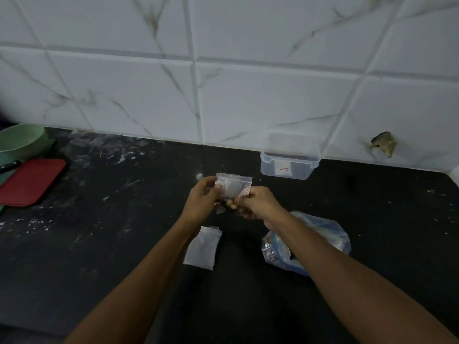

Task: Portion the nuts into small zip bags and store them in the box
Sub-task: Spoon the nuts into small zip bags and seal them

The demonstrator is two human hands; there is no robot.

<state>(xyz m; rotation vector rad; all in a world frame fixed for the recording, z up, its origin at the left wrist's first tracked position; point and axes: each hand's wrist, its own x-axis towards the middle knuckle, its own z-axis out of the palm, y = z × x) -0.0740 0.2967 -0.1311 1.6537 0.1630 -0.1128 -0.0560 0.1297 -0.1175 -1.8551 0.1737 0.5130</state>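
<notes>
Two bare forearms reach in from the bottom edge over the black, scuffed stone bench (pixel 104 244), and they meet above its middle. Left hand (pixel 202 198) and right hand (pixel 257 203) together hold a small clear zip bag with a pink seal strip (pixel 234 186), raised off the bench. The left grip pinches the bag's left edge between thumb and curled fingers; the right grip pinches its lower right corner the same way. A few pale and dark nuts (pixel 229 204) show between the two hands at the bag's lower end, though whether they sit inside the bag or in a palm cannot be told.

Below the hands, a small stack of empty clear zip bags (pixel 202 247) lies flat on the bench, partly hidden by the left forearm. To its right, just under the right forearm, sits a crumpled clear and blue plastic bag (pixel 323 234) with dark contents.

Farther back, a clear rectangular plastic box without a lid (pixel 288 160) stands against the white marbled wall tiles (pixel 248 95). At the far left lie a red rectangular board (pixel 29 182) and a pale green bowl (pixel 21 140).
</notes>
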